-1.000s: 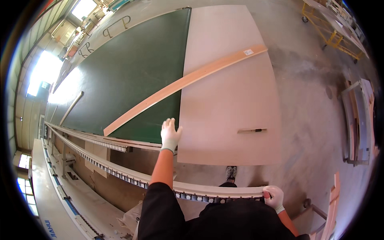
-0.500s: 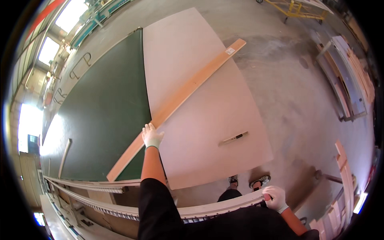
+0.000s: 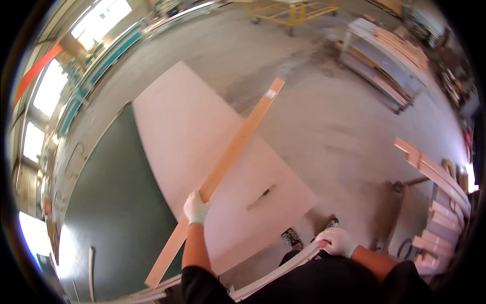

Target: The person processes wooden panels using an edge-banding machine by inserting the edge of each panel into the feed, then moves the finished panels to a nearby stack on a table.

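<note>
My left hand (image 3: 196,208), in a white glove, is closed around a long wooden board (image 3: 235,147). The board slants across a pale pink sheet (image 3: 172,116), its far end with a white label reaching past the sheet's right edge. Its near end lies over a dark green surface (image 3: 116,213). On the sheet, right of the board, rests a slim dark and silver tool (image 3: 261,196), perhaps a cutter knife. My right hand (image 3: 336,241), also gloved, is closed at the end of a pale rail (image 3: 278,273) in front of my body; something reddish shows by its fingers.
A cart (image 3: 377,66) loaded with wood strips stands at the far right. Nearer on the right are stacked wooden pieces (image 3: 438,177). A yellow wheeled frame (image 3: 293,12) is at the back, and teal machinery (image 3: 104,66) runs along the left. My shoes show below the sheet.
The view has turned toward the right, so the scene sits farther left. The board's far end now reaches farther past the sheet's edge. My right hand keeps its hold on the rail.
</note>
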